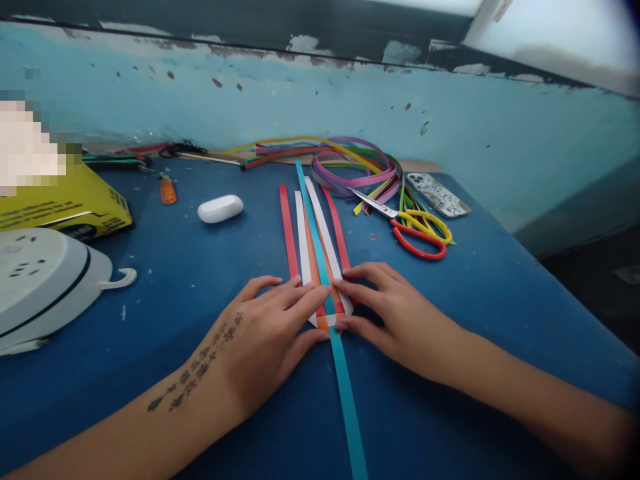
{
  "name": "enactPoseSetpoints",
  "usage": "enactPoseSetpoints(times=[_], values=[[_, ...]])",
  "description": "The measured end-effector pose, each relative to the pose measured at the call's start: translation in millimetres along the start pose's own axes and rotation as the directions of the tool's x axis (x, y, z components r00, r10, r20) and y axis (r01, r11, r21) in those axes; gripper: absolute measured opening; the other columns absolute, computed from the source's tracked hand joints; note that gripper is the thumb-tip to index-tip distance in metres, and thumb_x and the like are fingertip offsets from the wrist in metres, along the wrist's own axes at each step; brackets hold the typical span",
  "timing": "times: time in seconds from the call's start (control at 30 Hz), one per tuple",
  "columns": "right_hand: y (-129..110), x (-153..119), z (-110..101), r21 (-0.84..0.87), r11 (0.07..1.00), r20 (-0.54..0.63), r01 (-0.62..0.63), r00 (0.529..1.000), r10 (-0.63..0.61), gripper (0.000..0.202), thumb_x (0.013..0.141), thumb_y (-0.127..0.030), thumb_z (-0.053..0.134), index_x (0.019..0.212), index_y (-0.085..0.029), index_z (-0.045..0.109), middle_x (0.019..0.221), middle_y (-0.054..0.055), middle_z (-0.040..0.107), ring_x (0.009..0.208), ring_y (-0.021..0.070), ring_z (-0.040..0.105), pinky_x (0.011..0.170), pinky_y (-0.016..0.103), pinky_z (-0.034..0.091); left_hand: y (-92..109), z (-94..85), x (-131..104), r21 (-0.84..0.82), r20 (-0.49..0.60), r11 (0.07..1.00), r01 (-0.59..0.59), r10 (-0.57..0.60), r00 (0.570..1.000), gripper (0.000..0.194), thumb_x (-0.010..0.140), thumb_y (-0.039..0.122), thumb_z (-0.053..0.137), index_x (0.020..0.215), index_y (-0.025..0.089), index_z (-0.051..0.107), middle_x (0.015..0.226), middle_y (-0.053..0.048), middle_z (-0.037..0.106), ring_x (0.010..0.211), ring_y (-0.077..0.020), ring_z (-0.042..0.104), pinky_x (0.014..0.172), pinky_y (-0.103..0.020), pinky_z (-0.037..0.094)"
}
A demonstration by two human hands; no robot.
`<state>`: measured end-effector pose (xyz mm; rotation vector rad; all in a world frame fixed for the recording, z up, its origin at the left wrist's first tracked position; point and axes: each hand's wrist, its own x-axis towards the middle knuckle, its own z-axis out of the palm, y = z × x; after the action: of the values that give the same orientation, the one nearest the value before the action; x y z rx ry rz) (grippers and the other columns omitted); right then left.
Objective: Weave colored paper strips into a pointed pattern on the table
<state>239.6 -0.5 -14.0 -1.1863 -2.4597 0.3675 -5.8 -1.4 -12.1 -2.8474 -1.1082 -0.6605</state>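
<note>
Paper strips in red, white, orange and teal point(311, 247) lie side by side at the centre of the blue table top point(210, 280), their near ends gathered under both hands. Leftmost on the table sit a white round power-socket unit point(35, 280) and a yellow cardboard box point(65, 200); next come a small orange lighter point(167, 190) and a white oval earbud case point(220, 208). The left hand point(265, 333) rests flat, fingers spread, fingertips pressing the strips' near ends. One long teal paper strip point(345, 387) crosses the bundle and runs toward the viewer. The right hand point(395, 313) mirrors the left, fingers extended and pressing the same ends from the other side. Neither hand pinches anything. Judged from this layout, the step in hand is aligning and fanning the strips; the next move calls for keeping the ends held down. Farther right lie red-and-yellow-handled scissors point(415, 233), a coil of coloured paper strips point(350, 167) and a patterned phone case point(437, 195).
</note>
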Motion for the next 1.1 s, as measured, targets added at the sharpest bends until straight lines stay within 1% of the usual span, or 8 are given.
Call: enactPoseSetpoints(times=[0.1,0.2,0.33,0.5,0.63,0.8,0.97,1.1], values=[[0.1,0.7,0.1,-0.008,1.0,-0.001,0.006,1.0,-0.006,0.04,0.101,-0.044,0.058,0.133,-0.02,0.065,0.13,0.016,0.064,0.125,0.0321,0.056,0.104,0.053,0.052,0.5,0.2,0.0,0.034,0.013,0.999,-0.035,0.035,0.999,0.031,0.109,0.035,0.042,0.128,0.024,0.065,0.125,-0.006,0.074,0.113,-0.0263,0.072,0.099,-0.047,0.048],[-0.1,0.8,-0.1,-0.011,1.0,0.006,0.009,1.0,-0.009,0.042,0.101,-0.044,0.058,0.133,-0.018,0.065,0.129,0.016,0.064,0.125,0.0315,0.056,0.105,0.052,0.051,1.5,0.4,0.0,0.076,0.018,0.996,-0.054,0.053,0.998,0.034,0.11,0.029,0.038,0.128,0.021,0.065,0.125,-0.008,0.075,0.114,-0.0273,0.072,0.098,-0.047,0.05],[-0.4,0.3,-0.2,-0.018,1.0,0.011,0.006,1.0,-0.006,0.041,0.102,-0.043,0.057,0.134,-0.017,0.065,0.129,0.016,0.064,0.126,0.0312,0.055,0.105,0.052,0.051,2.6,0.0,0.4,0.056,-0.004,0.997,-0.044,0.045,0.999,0.034,0.11,0.027,0.038,0.126,0.018,0.065,0.124,-0.009,0.075,0.111,-0.0251,0.073,0.092,-0.043,0.052],[-0.8,1.0,0.1,-0.018,1.0,0.007,0.004,1.0,-0.003,0.041,0.102,-0.043,0.056,0.134,-0.019,0.065,0.129,0.015,0.065,0.126,0.032,0.055,0.105,0.053,0.051,5.1,-2.3,1.2,0.054,-0.016,0.998,-0.019,0.02,1.0,0.032,0.107,0.025,0.041,0.128,0.018,0.064,0.127,-0.008,0.074,0.098,-0.0227,0.075,0.084,-0.039,0.055],[-0.9,1.2,0.3,-0.015,1.0,0.005,0.001,1.0,-0.001,0.04,0.102,-0.042,0.055,0.134,-0.02,0.065,0.13,0.015,0.064,0.126,0.032,0.056,0.105,0.053,0.051,6.1,-3.9,1.6,0.087,-0.009,0.996,-0.005,0.005,1.0,0.032,0.107,0.026,0.043,0.13,0.017,0.063,0.131,-0.01,0.072,0.097,-0.0241,0.074,0.084,-0.04,0.055],[-1.0,1.8,-0.4,-0.007,1.0,0.005,0.0,1.0,0.0,0.041,0.102,-0.044,0.057,0.136,-0.021,0.064,0.129,0.015,0.064,0.125,0.0327,0.056,0.104,0.055,0.051,5.6,-4.3,2.5,0.075,0.0,0.997,-0.021,0.021,1.0,0.03,0.106,0.025,0.043,0.125,0.018,0.065,0.127,-0.01,0.073,0.096,-0.0241,0.074,0.086,-0.04,0.054],[-1.7,2.4,-2.2,-0.001,1.0,0.028,0.003,1.0,-0.003,0.036,0.106,-0.037,0.05,0.134,-0.02,0.065,0.129,0.014,0.065,0.124,0.0306,0.056,0.104,0.052,0.051,2.9,-3.7,3.2,0.037,0.005,0.999,-0.029,0.029,1.0,0.044,0.104,0.008,0.03,0.132,0.019,0.062,0.122,-0.007,0.076,0.095,-0.0197,0.076,0.087,-0.039,0.049],[0.1,2.8,0.4,0.013,1.0,-0.007,-0.009,1.0,0.01,0.031,0.106,-0.028,0.048,0.129,-0.02,0.067,0.126,0.013,0.066,0.121,0.029,0.057,0.102,0.05,0.052,0.5,-3.3,4.9,0.023,-0.041,0.998,0.052,-0.051,0.998,0.031,0.106,0.018,0.039,0.117,0.023,0.068,0.107,-0.002,0.08,0.082,-0.0177,0.076,0.081,-0.037,0.046]])
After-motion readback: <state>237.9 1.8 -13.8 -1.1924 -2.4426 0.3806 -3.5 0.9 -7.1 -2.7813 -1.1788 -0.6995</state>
